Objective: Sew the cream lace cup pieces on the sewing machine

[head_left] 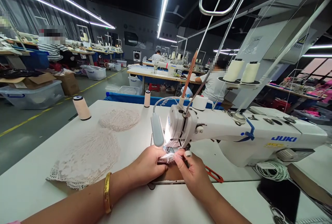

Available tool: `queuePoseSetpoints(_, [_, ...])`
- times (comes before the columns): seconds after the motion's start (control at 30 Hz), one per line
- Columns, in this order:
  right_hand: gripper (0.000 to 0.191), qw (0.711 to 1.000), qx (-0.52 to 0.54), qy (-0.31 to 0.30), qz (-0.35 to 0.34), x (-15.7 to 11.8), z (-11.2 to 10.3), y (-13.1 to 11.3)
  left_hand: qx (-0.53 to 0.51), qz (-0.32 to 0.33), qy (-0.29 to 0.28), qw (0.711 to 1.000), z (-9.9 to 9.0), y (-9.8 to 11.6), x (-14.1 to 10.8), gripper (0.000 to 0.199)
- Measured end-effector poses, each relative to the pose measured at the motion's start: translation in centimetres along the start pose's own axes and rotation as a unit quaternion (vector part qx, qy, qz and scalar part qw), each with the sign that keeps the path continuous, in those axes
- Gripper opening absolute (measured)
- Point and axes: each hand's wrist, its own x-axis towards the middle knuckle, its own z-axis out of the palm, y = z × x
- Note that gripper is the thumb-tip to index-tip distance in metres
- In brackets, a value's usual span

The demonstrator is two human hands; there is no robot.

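Observation:
My left hand [148,164] and my right hand [193,173] meet just in front of the needle area of a white sewing machine [210,122]. Between their fingertips they pinch a small, whitish, gathered piece of fabric [169,158]; its exact kind is too small to tell. A lit grey lamp [157,130] hangs beside the machine head and brightens this spot. The needle itself is hidden. Left of my hands, flat lace pieces [88,155] lie in a large pile, with a smaller lace pile [119,118] behind it.
Two peach thread cones [82,109] stand on the white table [129,203]. Right of my right hand lie an orange-handled tool [214,174], a coiled white cable [272,170] and a black phone [280,196]. Cream thread cones [233,70] rise behind the machine. Co-workers sit farther off.

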Motion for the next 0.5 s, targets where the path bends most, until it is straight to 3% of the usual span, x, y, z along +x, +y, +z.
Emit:
queuePoseSetpoints(0.23, [0.028,1.0,-0.007,-0.007,-0.025,-0.2,-0.2,0.1,-0.046,-0.032,0.002,0.998,-0.1,0.3,-0.3,0.015])
queuePoseSetpoints(0.5, [0.027,0.999,-0.029,-0.015,-0.043,-0.3,-0.3,0.2,-0.066,-0.018,-0.004,0.998,-0.3,1.1,-0.8,0.018])
